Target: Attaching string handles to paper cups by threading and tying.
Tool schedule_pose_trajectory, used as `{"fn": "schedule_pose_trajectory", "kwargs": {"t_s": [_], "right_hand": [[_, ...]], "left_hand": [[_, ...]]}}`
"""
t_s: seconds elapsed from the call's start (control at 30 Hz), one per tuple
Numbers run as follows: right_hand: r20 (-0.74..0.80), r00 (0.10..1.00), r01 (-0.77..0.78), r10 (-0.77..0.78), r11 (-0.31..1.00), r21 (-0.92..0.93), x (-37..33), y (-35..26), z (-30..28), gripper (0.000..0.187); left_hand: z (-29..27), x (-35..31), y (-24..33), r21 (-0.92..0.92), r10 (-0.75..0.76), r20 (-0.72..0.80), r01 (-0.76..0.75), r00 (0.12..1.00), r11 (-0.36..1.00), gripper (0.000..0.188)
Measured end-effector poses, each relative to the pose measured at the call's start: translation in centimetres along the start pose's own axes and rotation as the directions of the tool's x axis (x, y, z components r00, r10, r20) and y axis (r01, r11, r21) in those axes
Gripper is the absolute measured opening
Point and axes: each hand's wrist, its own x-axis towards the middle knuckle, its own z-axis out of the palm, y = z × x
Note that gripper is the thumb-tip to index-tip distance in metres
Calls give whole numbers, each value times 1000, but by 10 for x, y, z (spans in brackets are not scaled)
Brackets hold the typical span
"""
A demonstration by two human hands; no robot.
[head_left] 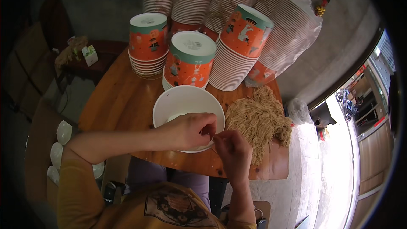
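A white paper bucket (pixel 164 101), its mouth toward me, sits at the table's near edge. My left hand (pixel 197 130) reaches across its mouth, with the thumb and forefinger closed at the right side of the rim. My right hand (pixel 233 146) meets it there, fingertips pinched together just outside the rim. Whatever lies between the fingers is too small to make out. Right of the bucket, close by my right hand, a loose heap of tan twine strands (pixel 258 118) spreads over the table and hangs past its front edge.
Upturned orange and green paper buckets stand in stacks: left (pixel 148 42), middle (pixel 189 65) and right (pixel 241 51). Taller stacks in clear plastic (pixel 288 34) rise behind them on the wooden table (pixel 114 101). White bowl-like pieces (pixel 56 154) lie at the lower left. A bright doorway opens at right.
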Motion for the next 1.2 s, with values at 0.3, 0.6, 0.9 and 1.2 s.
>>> {"fn": "schedule_pose_trajectory", "kwargs": {"t_s": [0.3, 0.6, 0.9, 1.2], "right_hand": [[-44, 999, 17, -16, 1000, 12, -5, 1, 0, 11], [-41, 999, -8, 10, 998, 61, -5, 5, 2, 11], [-117, 985, 116, -126, 989, -90, -13, 4, 9, 12], [-161, 986, 37, -32, 999, 28, -18, 7, 15, 9]], "left_hand": [[1, -3, 3, -38, -62, 6, 62, 998, 997, 23], [2, -4, 0, -9, -66, -2, 65, 998, 998, 17], [5, -1, 5, -177, -139, -61, 126, 988, 976, 14], [13, 5, -3, -339, 1, -86, -31, 996, 940, 22]]}}
